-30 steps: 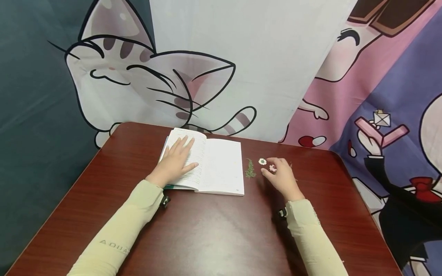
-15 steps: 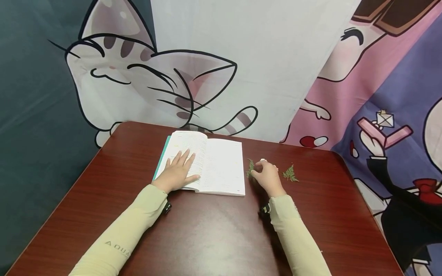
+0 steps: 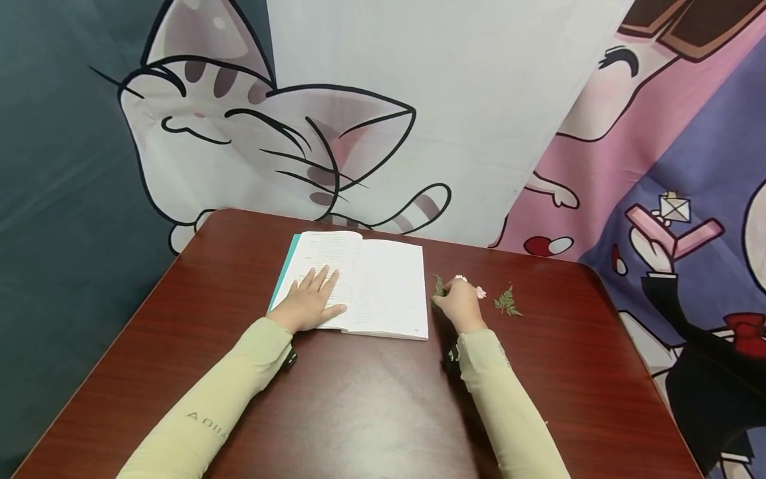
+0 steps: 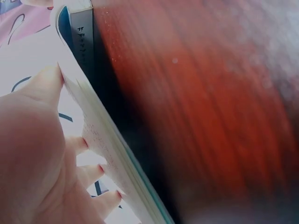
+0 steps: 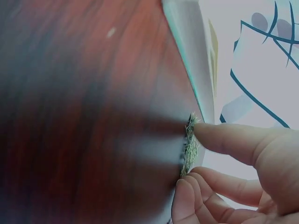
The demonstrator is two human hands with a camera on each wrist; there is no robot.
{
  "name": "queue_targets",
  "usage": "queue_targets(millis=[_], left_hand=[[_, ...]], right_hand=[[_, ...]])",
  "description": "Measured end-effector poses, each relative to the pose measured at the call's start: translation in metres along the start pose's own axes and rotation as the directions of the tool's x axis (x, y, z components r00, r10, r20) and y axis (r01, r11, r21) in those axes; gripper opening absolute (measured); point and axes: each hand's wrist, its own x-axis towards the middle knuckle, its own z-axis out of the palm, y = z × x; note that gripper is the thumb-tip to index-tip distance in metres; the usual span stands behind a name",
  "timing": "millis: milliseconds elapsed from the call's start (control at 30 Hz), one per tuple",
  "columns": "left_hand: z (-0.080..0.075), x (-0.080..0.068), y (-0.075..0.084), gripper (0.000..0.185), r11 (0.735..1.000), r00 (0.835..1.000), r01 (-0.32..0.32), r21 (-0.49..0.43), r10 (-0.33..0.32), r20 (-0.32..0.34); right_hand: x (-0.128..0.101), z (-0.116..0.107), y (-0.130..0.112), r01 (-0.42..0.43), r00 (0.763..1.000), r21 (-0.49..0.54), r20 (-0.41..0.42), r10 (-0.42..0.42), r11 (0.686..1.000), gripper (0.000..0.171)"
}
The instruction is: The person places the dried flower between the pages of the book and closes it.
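An open book [image 3: 389,286] with a teal cover edge lies on the table. My left hand [image 3: 308,306] rests flat on its left page, fingers spread; in the left wrist view the thumb lies near the page edge. To the right of the book, my right hand [image 3: 462,305] holds a small green fern-like leaf [image 5: 190,149] at the tabletop, thumb at one end and curled fingers at the other. The hand partly hides a white flower [image 3: 460,277] and a pink flower [image 3: 481,292] just behind it.
A second green fern-like leaf [image 3: 507,302] lies to the right of my right hand. The dark red wooden table [image 3: 359,399] has rounded far corners. Behind it hangs a cartoon-printed cloth [image 3: 479,133].
My right hand has moved left from above the flowers to the leaf beside the book, uncovering the second leaf. My left hand has slid toward me on the page, which now lies flatter.
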Motion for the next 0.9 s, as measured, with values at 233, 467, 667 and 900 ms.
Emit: queue_targets(millis=[233,467,667,900], left_hand=[[0.001,0.001,-0.003,0.08,1.0,1.0,-0.005,-0.007,0.005,0.01],[0.002,0.003,-0.004,0.082,1.0,1.0,-0.013,-0.012,0.013,0.011],[0.007,0.007,-0.009,0.084,1.0,1.0,-0.012,-0.016,0.012,0.01],[0.01,0.008,-0.012,0.083,0.999,1.0,-0.016,-0.034,0.016,0.006]], right_hand=[[0.003,0.002,-0.004,-0.093,0.995,0.057,0.03,0.091,0.994,0.03],[0.004,0.002,-0.007,-0.156,0.987,0.126,0.054,0.15,0.98,0.024],[0.004,0.004,-0.006,-0.146,0.989,0.124,0.022,0.144,0.982,0.02],[0.005,0.004,-0.007,-0.146,0.989,0.075,0.021,0.145,0.987,0.017]])
